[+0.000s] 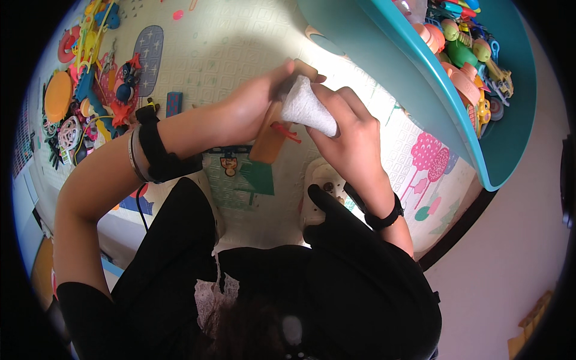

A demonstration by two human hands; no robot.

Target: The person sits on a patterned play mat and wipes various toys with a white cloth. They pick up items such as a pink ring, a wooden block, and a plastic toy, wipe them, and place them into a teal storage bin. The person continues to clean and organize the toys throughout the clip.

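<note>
Above the patterned play mat, my right hand grips a folded white cloth. The cloth lies against a long orange object, whose kind I cannot tell; its lower end shows below my hands, with a small red strip beside it. My left hand is closed round the upper part of that object, and its fingers are partly hidden behind the cloth. Both hands are close together. A dark band is strapped on each forearm or wrist.
A large teal tub full of mixed plastic toys stands at the upper right. Many loose toys lie on the mat at the left, with an orange disc among them. A blue and red block lies nearer my left forearm.
</note>
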